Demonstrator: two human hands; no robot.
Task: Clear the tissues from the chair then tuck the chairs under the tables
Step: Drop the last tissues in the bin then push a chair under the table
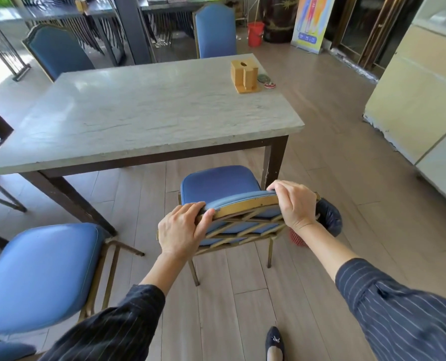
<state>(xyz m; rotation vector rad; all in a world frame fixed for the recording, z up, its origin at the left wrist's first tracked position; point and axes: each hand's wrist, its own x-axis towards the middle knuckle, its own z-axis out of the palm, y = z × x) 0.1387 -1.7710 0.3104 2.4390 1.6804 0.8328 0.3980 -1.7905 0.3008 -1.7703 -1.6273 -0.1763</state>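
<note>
Fingers of the left hand point(184, 227) and right hand point(293, 203) are curled over the top rail of the blue padded, gold-framed chair point(224, 188), both gripping it. Seat stands short of the grey stone-topped table point(143, 110), close beside its dark right leg point(275, 162). No tissues visible on this seat. Risk: a skewed push could drive the seat into that leg. Second risk: the red mesh bin with dark liner point(327, 217), just right of the chair, may be clipped or toppled.

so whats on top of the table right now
Near the far right corner of the marble-top table: a wooden tissue holder and two small round items beside it. The holder's contents are hidden.
</note>
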